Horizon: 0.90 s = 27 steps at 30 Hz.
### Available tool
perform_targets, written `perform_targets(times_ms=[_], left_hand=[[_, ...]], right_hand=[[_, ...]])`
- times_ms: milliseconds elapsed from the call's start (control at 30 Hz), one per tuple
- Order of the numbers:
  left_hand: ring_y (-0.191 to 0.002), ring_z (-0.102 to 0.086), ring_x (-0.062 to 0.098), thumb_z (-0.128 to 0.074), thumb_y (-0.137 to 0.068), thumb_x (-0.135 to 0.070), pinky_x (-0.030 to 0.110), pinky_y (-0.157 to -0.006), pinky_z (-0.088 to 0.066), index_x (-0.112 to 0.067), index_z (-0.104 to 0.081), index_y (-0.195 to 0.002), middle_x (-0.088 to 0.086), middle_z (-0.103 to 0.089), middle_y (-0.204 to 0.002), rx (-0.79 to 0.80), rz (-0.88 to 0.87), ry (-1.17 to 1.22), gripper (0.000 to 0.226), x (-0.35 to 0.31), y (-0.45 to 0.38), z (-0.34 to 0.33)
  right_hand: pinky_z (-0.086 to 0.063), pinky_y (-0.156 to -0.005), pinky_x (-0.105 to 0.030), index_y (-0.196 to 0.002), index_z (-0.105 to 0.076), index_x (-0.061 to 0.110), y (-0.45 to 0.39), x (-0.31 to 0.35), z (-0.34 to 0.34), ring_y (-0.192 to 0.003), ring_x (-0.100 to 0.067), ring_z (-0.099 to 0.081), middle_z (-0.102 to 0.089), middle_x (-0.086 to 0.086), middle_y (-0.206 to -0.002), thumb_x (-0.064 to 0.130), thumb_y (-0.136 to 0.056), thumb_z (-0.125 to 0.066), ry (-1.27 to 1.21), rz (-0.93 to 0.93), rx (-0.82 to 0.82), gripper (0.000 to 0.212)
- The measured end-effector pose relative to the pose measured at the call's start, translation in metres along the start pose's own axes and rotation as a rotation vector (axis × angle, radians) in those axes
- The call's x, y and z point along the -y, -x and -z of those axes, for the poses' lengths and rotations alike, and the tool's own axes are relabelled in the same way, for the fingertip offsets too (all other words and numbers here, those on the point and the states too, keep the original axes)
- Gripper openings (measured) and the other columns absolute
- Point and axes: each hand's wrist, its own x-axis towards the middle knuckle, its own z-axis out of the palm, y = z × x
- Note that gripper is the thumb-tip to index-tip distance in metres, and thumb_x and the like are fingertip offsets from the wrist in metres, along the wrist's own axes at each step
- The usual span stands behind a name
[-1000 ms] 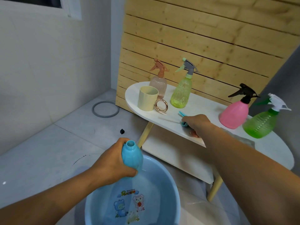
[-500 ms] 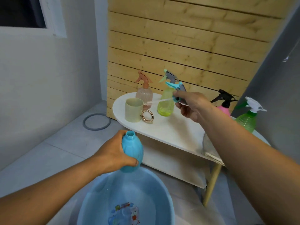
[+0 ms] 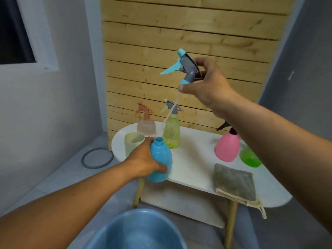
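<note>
The left hand (image 3: 143, 163) wraps the open blue bottle (image 3: 161, 159) upright at the white table (image 3: 194, 159), near edge. The right hand (image 3: 208, 87) pinches the trigger spray head (image 3: 187, 69) high above the table, dip tube (image 3: 171, 111) dangling, probably to thread in.

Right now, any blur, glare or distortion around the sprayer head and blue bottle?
Head view: sprayer head and blue bottle fairly sharp; dip tube faint against the wooden panel; small glare streak in the basin; panel edges lean, wide-angle; light soft, shadows weak.
</note>
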Motion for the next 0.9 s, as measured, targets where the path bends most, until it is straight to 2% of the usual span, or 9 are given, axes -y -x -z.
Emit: perform_targets(times_ms=[67,167,333,367,500,567,667,767,900], left_hand=[[-0.106,-0.06,0.018,-0.098,-0.06,-0.025,0.035,-0.085,-0.055,-0.03,-0.042,-0.135,-0.008,-0.059,-0.118,0.0,0.011,-0.012,0.093,-0.003,-0.01,-0.005],[-0.108,-0.061,0.02,-0.098,-0.057,-0.027,0.043,-0.092,-0.058,-0.03,-0.042,-0.135,-0.005,-0.059,-0.121,0.004,0.024,-0.017,0.097,-0.005,-0.022,-0.012],[-0.107,-0.061,0.022,-0.097,-0.059,-0.026,0.044,-0.092,-0.057,-0.028,-0.042,-0.134,-0.003,-0.059,-0.121,0.003,0.025,-0.035,0.093,-0.009,-0.038,-0.021],[-0.106,-0.061,0.022,-0.096,-0.06,-0.025,0.043,-0.092,-0.058,-0.027,-0.042,-0.133,-0.002,-0.059,-0.12,0.002,0.02,-0.037,0.091,-0.009,-0.042,-0.022],[-0.105,-0.062,0.022,-0.096,-0.06,-0.024,0.045,-0.092,-0.058,-0.027,-0.044,-0.132,-0.004,-0.059,-0.115,0.005,0.012,-0.029,0.089,-0.013,-0.052,-0.028],[-0.105,-0.062,0.022,-0.097,-0.059,-0.027,0.046,-0.093,-0.058,-0.029,-0.044,-0.131,-0.006,-0.059,-0.113,0.0,0.011,-0.049,0.089,-0.014,-0.056,-0.03],[-0.104,-0.062,0.021,-0.097,-0.056,-0.029,0.046,-0.093,-0.058,-0.03,-0.045,-0.13,-0.008,-0.06,-0.112,-0.011,-0.001,-0.055,0.09,-0.015,-0.058,-0.033],[-0.104,-0.062,0.019,-0.097,-0.058,-0.026,0.044,-0.092,-0.058,-0.031,-0.045,-0.128,-0.01,-0.059,-0.111,0.006,-0.023,-0.04,0.088,-0.015,-0.054,-0.03],[-0.104,-0.061,0.015,-0.098,-0.06,-0.026,0.038,-0.088,-0.059,-0.033,-0.044,-0.128,-0.012,-0.059,-0.114,0.035,-0.05,-0.033,0.087,-0.014,-0.035,-0.021]], right_hand=[[-0.041,-0.053,-0.002,-0.129,-0.049,0.032,-0.001,-0.003,0.004,-0.084,0.002,-0.058,-0.059,0.015,-0.098,0.01,-0.077,-0.086,0.04,0.021,-0.004,0.068],[-0.04,-0.052,-0.002,-0.13,-0.05,0.031,-0.002,-0.011,0.005,-0.086,0.003,-0.056,-0.056,0.017,-0.098,0.009,-0.078,-0.085,0.067,0.052,0.005,0.066],[-0.052,-0.068,-0.022,-0.131,-0.05,0.035,-0.007,-0.03,-0.001,-0.088,-0.009,-0.063,-0.057,0.017,-0.102,0.011,-0.078,-0.083,0.155,0.083,0.014,0.068],[-0.053,-0.067,-0.023,-0.132,-0.049,0.035,-0.009,-0.034,-0.002,-0.089,-0.011,-0.064,-0.057,0.017,-0.102,0.01,-0.078,-0.083,0.169,0.09,0.02,0.068],[-0.044,-0.05,-0.009,-0.132,-0.049,0.033,-0.011,-0.048,-0.006,-0.077,-0.003,-0.059,-0.055,0.012,-0.108,0.006,-0.08,-0.081,0.198,0.107,0.059,0.067],[-0.045,-0.057,-0.01,-0.134,-0.048,0.033,-0.011,-0.054,-0.009,-0.076,-0.002,-0.056,-0.055,0.012,-0.111,0.008,-0.08,-0.081,0.24,0.119,0.066,0.067],[-0.046,-0.069,-0.022,-0.135,-0.047,0.033,-0.012,-0.06,-0.012,-0.082,-0.006,-0.056,-0.055,0.013,-0.113,0.011,-0.08,-0.081,0.254,0.12,0.07,0.068],[-0.045,-0.065,-0.017,-0.135,-0.047,0.034,-0.011,-0.056,-0.009,-0.08,0.0,-0.055,-0.053,0.02,-0.105,0.014,-0.081,-0.082,0.272,0.125,0.075,0.068],[-0.044,-0.061,-0.012,-0.133,-0.049,0.035,-0.003,-0.044,-0.009,-0.074,0.004,-0.053,-0.055,0.021,-0.101,0.017,-0.08,-0.084,0.266,0.158,0.1,0.066]])
